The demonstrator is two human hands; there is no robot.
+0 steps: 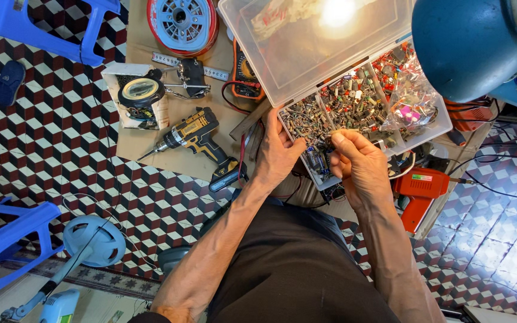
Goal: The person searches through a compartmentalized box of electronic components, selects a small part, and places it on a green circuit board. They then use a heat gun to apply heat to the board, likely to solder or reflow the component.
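Note:
A clear plastic compartment box (438,122) sits open in front of me, its lid (306,54) tipped back, its sections full of small electronic parts. My left hand (277,154) grips the box's near left edge with the fingers curled over the rim. My right hand (359,161) hovers over the near compartment, thumb and forefinger pinched together on a tiny component with thin wire leads. Loose resistors and capacitors (354,101) fill the middle sections.
A cordless drill (195,136) lies on cardboard to the left, beside a magnifier lamp (142,93), a multimeter (245,75) and a fan motor (182,23). An orange soldering gun (419,188) lies right. A blue lamp shade (468,45) overhangs top right. Blue stools (43,27) stand on patterned tiles.

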